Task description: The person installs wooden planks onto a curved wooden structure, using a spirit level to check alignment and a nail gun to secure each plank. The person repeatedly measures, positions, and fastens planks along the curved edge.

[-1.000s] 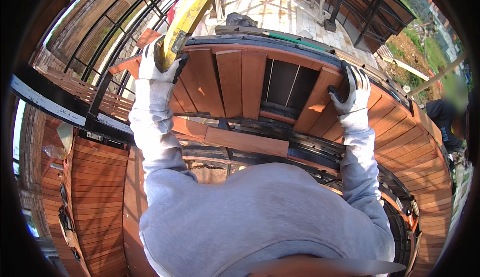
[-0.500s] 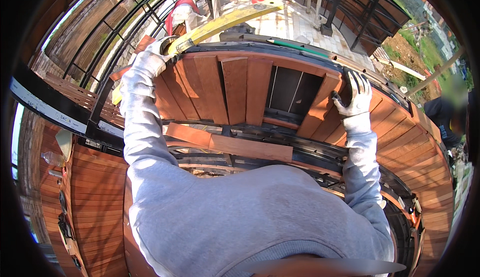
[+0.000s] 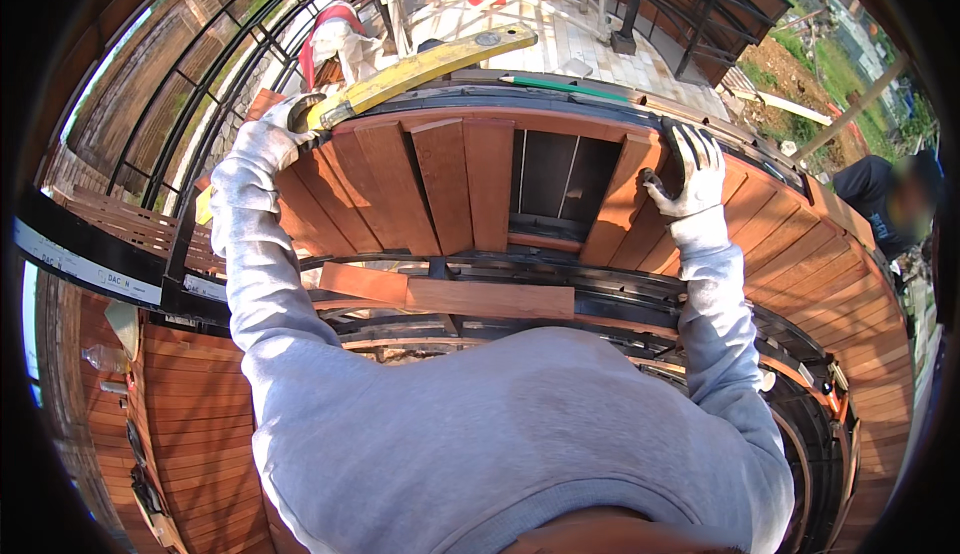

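Note:
My left hand (image 3: 272, 139), in a white glove, grips the near end of a yellow spirit level (image 3: 420, 71) at the left of a curved rim. The level slants away to the upper right. Below the rim, reddish wooden planks (image 3: 378, 169) lie side by side in a fan. A dark gap (image 3: 562, 179) between planks shows the black frame beneath. Just right of that gap, my gloved right hand (image 3: 695, 179) lies with its fingers stretched over the planks' far edge, thumb apart. A loose plank (image 3: 490, 299) rests across the lower frame.
A green pencil (image 3: 560, 87) lies on the rim. Beyond stand black railings (image 3: 700, 19) and a pale tiled floor (image 3: 580, 39). At the right a person in dark clothes (image 3: 865, 189) is near the planked curve. A plastic bottle (image 3: 103, 357) lies at far left.
My left hand and the spirit level have come nearer to me. My right hand stays at the planks' far edge. The whole view has shifted slightly.

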`<control>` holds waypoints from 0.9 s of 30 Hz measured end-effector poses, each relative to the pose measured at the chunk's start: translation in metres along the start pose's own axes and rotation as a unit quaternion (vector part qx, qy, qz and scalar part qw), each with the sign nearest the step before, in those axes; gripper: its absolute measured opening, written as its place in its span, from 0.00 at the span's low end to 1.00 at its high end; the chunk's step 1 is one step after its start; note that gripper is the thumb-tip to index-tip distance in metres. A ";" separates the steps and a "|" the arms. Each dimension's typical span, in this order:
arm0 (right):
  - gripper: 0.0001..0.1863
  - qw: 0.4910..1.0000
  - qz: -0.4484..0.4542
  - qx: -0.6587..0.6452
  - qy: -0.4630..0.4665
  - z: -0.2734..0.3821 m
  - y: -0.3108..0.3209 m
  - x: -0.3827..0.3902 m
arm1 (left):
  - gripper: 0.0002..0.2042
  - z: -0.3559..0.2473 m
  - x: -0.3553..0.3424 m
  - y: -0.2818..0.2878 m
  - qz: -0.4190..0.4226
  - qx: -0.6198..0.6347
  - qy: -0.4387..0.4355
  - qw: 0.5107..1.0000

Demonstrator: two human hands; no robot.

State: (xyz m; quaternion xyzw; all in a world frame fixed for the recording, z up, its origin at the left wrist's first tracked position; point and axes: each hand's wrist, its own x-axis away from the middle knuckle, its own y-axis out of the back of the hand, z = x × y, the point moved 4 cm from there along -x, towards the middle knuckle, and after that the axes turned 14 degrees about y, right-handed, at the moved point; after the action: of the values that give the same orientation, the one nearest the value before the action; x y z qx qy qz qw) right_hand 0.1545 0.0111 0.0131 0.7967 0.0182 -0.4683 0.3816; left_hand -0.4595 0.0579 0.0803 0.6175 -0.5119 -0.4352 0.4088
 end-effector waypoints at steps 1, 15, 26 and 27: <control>0.44 1.000 -0.011 -0.002 0.002 -0.001 -0.001 0.002 | 0.29 0.007 -0.004 -0.003 0.010 0.014 0.008 1.000; 0.43 1.000 0.009 0.007 -0.029 -0.008 -0.004 0.008 | 0.29 -0.288 0.106 -0.091 -0.199 0.257 -0.261 0.909; 0.44 0.999 0.005 -0.016 -0.041 0.002 -0.001 0.006 | 0.51 -0.399 0.062 -0.155 -0.116 -0.123 -0.205 0.964; 0.43 0.999 0.004 -0.013 -0.044 0.005 0.002 0.005 | 0.51 -0.398 0.062 -0.157 -0.116 -0.118 -0.207 0.964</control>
State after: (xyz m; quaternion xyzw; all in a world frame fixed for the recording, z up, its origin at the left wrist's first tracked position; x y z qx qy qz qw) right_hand 0.1545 0.0050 0.0092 0.7702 0.0044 -0.5014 0.3941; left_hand -0.0297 0.0424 0.0382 0.5165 -0.4555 -0.6550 0.3111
